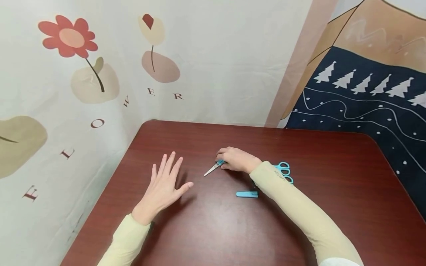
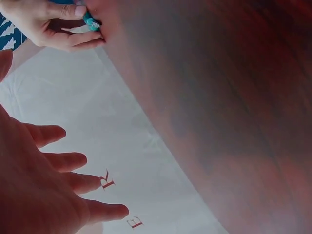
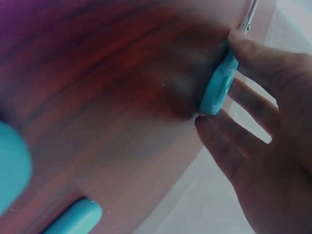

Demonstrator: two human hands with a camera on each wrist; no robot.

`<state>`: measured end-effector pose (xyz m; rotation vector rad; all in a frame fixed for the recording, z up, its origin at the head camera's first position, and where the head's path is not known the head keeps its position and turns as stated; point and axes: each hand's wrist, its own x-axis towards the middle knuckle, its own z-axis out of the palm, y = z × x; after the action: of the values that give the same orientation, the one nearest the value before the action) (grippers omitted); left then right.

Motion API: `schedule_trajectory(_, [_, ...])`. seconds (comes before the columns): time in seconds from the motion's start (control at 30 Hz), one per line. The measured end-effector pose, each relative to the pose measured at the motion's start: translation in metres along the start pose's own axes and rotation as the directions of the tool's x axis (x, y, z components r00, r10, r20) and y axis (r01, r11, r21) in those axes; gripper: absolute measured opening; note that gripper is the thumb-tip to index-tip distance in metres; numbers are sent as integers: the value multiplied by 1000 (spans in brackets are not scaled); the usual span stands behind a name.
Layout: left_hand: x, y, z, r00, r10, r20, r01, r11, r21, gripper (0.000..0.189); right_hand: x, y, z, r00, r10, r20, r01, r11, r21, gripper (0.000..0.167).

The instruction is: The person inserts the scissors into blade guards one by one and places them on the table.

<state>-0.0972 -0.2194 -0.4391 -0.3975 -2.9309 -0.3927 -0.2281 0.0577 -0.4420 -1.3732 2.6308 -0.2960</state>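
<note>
My right hand [image 1: 237, 159] grips a small pair of scissors [image 1: 212, 169] by its light-blue handle, thumb on one side and fingers on the other. The bare silver blades point left and toward me, low over the tabletop. In the right wrist view the blue handle [image 3: 220, 87] stands on edge between thumb and fingers. My left hand [image 1: 162, 190] hovers over the left part of the table with its fingers spread, palm down, holding nothing. A blue blade cover [image 1: 247, 194] lies on the table below the right wrist.
Behind the right sleeve [image 1: 283, 192] more blue scissor handles [image 1: 283, 168] show, partly hidden by the forearm. The dark red-brown table [image 1: 186, 136] has rounded far corners. A white flower-printed curtain [image 1: 226, 66] stands along its back and left, and a navy tree-patterned cloth [image 1: 352, 107] at the right.
</note>
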Motion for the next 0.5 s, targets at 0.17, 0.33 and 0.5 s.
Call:
schedule_trajectory(0.17, [0,2,0,1000,9,7,-9,1000,-1,91,-2,1,2,996,-48,-76,44,998,-44,11])
schedule_trajectory(0.33, [2,6,0,1000,31,-3,-31,1000,1,91,-7,1,-1,997,-32,-67,29,999,-45,10])
schedule_trajectory(0.5, [2,9,2,999,51,-20,-50,999,6,90,-16,0,-7,995,-4,-99,0,999,-35,11])
